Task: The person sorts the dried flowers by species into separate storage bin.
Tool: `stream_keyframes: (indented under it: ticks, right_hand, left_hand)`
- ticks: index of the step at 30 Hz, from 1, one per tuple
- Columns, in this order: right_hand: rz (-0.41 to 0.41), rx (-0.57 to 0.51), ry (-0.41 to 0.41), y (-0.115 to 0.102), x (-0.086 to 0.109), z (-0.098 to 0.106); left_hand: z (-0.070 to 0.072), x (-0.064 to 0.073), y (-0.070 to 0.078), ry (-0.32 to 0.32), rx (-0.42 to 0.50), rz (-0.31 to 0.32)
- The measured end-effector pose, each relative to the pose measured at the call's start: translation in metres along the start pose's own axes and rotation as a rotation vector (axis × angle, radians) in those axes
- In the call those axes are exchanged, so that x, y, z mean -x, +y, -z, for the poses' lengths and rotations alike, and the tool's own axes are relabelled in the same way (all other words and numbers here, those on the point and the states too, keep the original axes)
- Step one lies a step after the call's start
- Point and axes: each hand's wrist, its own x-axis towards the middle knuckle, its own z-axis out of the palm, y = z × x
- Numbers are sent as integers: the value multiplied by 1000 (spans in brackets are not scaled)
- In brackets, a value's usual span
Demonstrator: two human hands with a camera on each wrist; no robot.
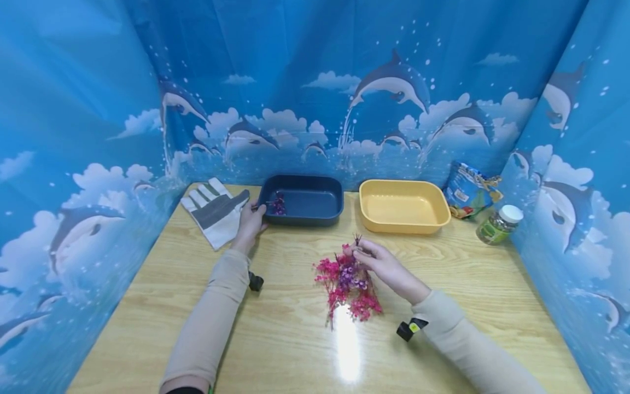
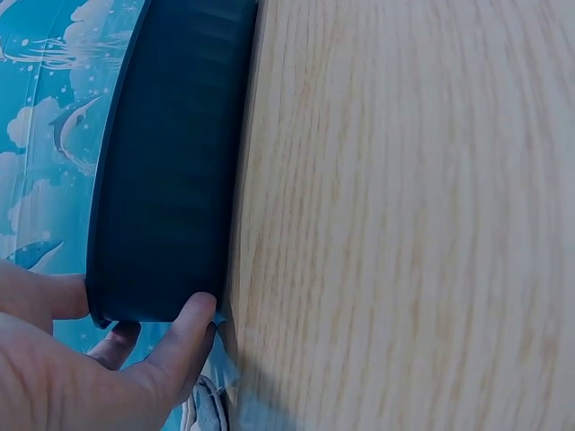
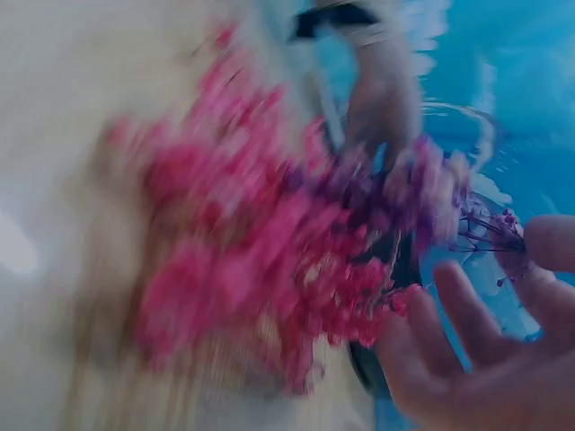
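From where I stand, the right hand (image 1: 381, 265) is out over the middle of the tabletop (image 1: 295, 339), thumb and fingertips pinched together on the thin stems (image 1: 357, 238) of a bunch of flowers. The grip sits right up at the stem end: a few bare stem tips poke past the fingers toward the tabletop's far edge, while the blossoms spread out on the other side, toward the near edge and a little to the left. The purple blossoms (image 1: 348, 276) are in the midst of the pink blossoms (image 1: 364, 306) — whether their lowest sprays touch the wood I can't tell.

The left hand (image 1: 250, 225) has hold of the left end of the blue tray (image 1: 307, 221), its fingers bent about the wall and rim. That tray stands along the far edge, with 1 small purple sprig (image 1: 279, 203) lying inside at its left end, just beside the grip.

To its right along the same edge stands a yellow tray (image 1: 403, 225). A work glove (image 1: 216, 216) lies flat by the far left corner; a blue packet (image 1: 465, 189) and a white-lidded jar (image 1: 497, 225) stand near the far right corner.
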Motion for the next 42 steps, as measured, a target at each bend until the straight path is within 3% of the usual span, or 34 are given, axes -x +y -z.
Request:
stream_keyframes:
  ticks: [2,4,10,14,20,25,28,35,42]
  right_hand:
    - [32,126,80,1,-1,-3]
    - [41,145,129,2,-2,-5]
    - [21,-65,91,2,-1,-5]
    - [15,-70,46,5,0,-5]
    - [38,2,4,3,1,-7]
    - [54,167,83,-4,3,-4]
    - [50,212,117,-9,2,-1]
    - [7,74,99,-24,-7,6]
    - [-73,-57,63,-52,-34,11]
  left_hand:
    - [0,0,0,0,0,1]
    - [0,0,0,0,0,1]
    - [1,1,2,-4,-1,0]
    - [1,0,2,-4,1,3]
    - [1,0,1,2,4,10]
    - [2,1,1,2,2,6]
    - [2,1,1,6,-9,-9]
    - [4,2,4,23,-36,-25]
    - [2,2,11,8,-48,-24]
